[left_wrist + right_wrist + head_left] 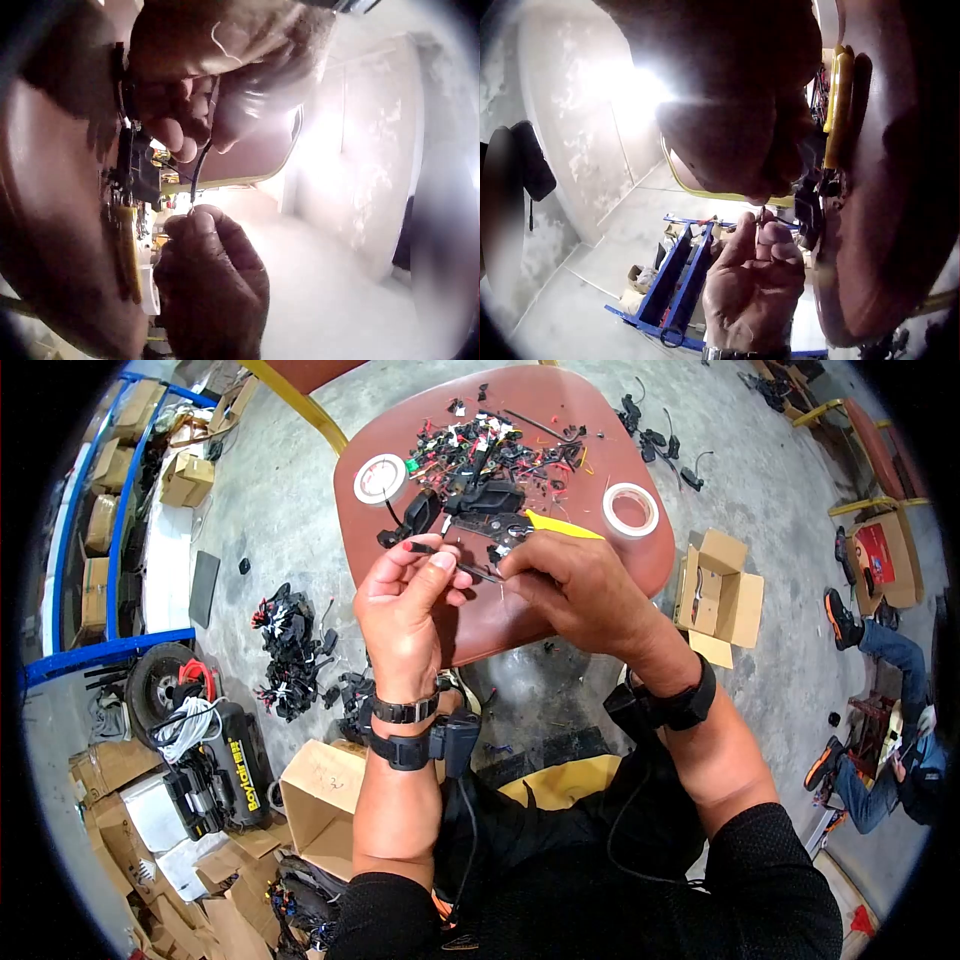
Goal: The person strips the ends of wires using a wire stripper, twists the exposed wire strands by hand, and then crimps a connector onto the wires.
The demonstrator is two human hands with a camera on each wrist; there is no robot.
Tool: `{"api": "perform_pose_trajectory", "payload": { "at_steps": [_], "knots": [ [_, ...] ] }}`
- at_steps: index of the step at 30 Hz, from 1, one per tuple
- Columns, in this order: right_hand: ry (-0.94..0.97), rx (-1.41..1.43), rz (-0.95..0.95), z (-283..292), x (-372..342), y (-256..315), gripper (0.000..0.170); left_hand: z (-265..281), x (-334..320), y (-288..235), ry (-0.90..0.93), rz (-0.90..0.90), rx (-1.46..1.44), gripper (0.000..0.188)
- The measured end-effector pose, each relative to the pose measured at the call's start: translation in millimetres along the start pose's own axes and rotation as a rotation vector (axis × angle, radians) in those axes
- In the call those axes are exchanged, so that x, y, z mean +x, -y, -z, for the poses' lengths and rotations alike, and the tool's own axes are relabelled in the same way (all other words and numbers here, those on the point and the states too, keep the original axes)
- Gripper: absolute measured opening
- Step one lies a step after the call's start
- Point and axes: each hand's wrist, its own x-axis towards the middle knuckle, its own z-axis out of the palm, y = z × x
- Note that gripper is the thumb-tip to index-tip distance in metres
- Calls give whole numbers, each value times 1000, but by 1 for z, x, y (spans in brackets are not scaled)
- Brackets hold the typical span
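Head view: both hands up over the brown surface point(455, 638), dark cable point(482, 572) strung between them just in front of a yellow-handled tool point(565, 526). Left hand point(400, 615) grips the cable, thumb over it, fingers curled; a red bit shows at that end. Right hand point(592, 592) pinches the other end, but its fingertips are mostly turned away here.

Left wrist view clears that up: right thumb and fingers close on the cable's thin light tip, cable running down from the left fingers. Red bit can't be made out there. Right wrist view gives the left fingers bunched up near the right fingertips; the cable itself is mostly hidden by the dark right hand.

Only the head view gives the full layout: pile of small parts point(480, 450) beyond the hands, white tape roll point(380, 461) to the left, second tape roll point(607, 510) to the right, open cardboard box point(742, 610) on the floor at right, black parts heap point(290, 660) on the floor at left. Blue rack point(117, 510) is in the head and right wrist views; pale wall point(375, 150) shows in both wrist views.
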Motion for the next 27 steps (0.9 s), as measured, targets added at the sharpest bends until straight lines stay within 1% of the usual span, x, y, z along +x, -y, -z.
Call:
{"api": "perform_pose_trajectory", "payload": {
  "at_steps": [1, 4, 5, 8, 9, 12, 13, 16, 17, 19, 22, 25, 26, 27],
  "knots": [
    [-1, -1, -8, 0, 0, -1, 6, -1, -1, 0, -15, -44, 71, 19],
    [-14, -32, -25, 1, -1, -6, 7, 2, -7, 1, 81, -170, 148, 18],
    [-19, -46, -29, 2, -1, -8, 7, 3, -10, -1, 139, -148, 130, 19],
    [-32, -70, -100, 7, 2, -9, 7, 3, -16, 2, 313, -170, 35, 24],
    [-46, -71, -101, 9, 2, -11, 7, 2, -15, 0, 414, -196, 78, 30],
    [-89, -73, -97, 12, 4, -15, 7, -8, -23, -10, 474, -87, -10, 32],
    [-104, -72, -91, 13, 5, -15, 7, -10, -24, -9, 463, -83, -4, 28],
    [-143, -60, -89, 13, 7, -16, 6, -9, -20, -11, 397, 27, 352, 26],
    [-154, -54, -91, 13, 7, -16, 5, -8, -20, -8, 384, 39, 318, 25],
    [-160, 9, -165, 14, 7, -16, 4, -7, -18, 2, 356, 63, 252, 23],
    [-172, 107, -224, 15, 7, -13, 5, -14, -18, 9, 266, 32, 179, 19],
    [-158, 239, -288, 14, 7, -7, 7, -15, -17, 10, 290, 154, 176, 21],
    [-148, 288, -314, 14, 7, -5, 8, -16, -17, 12, 301, 114, 255, 22],
    [-132, 304, -298, 14, 6, -6, 9, -16, -18, 15, 310, 74, 333, 23]
  ]
}}
